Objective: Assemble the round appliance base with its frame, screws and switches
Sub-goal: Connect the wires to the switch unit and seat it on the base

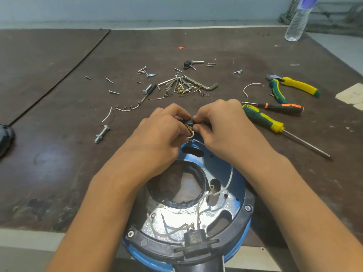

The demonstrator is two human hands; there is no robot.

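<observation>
Round blue base (217,163) at 6 o'clock, shiny silver floor, matte black frame (242,213) ringing its near rim. Left hand (161,134) and right hand (222,126) meet at its 12 o'clock edge, fingertips curled tight, pinching one small black switch (189,122); a thin white wire (228,181) trails inside. Loose screws (149,74) at 12, screwdriver (263,119) at 2, worn brown table (59,95) wide at 9.

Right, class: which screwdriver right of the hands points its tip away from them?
The green-and-yellow screwdriver: its shaft runs off rightward, handle toward the right hand; the black-and-orange screwdriver aims its tip at that hand.
</observation>
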